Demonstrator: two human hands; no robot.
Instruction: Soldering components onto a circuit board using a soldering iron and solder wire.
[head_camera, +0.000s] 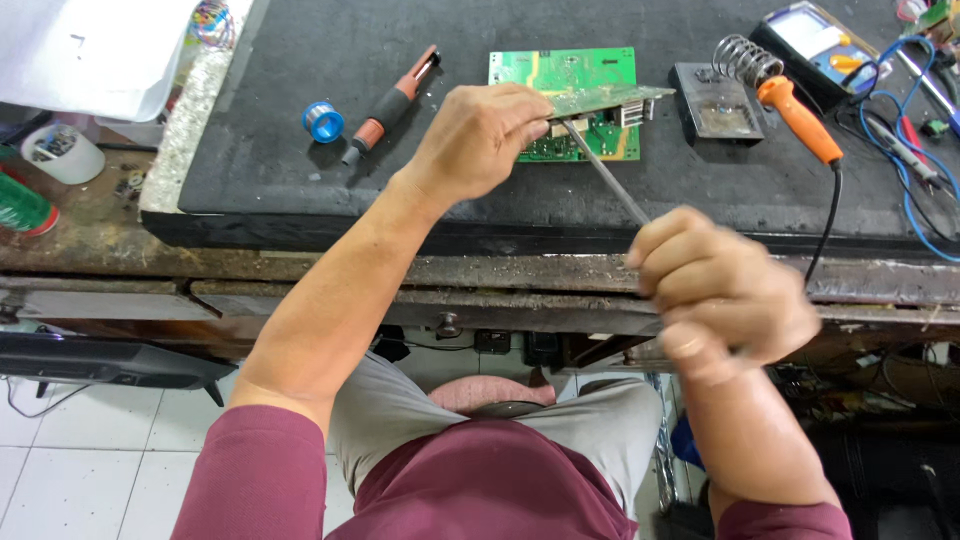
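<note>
The left hand grips a small circuit board, holding it edge-up just above a larger green board lying on the dark mat. The right hand is clenched around a thin metal tool whose tip touches the held board. An orange soldering iron rests in its stand at far right; a solder spool lies at far left.

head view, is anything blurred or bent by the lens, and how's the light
Head view: the right hand is motion-blurred around the thin metal tool; the left hand holding the small circuit board is sharp; the bench edge bows from wide-angle distortion; light is soft and even, no strong glare.
</note>
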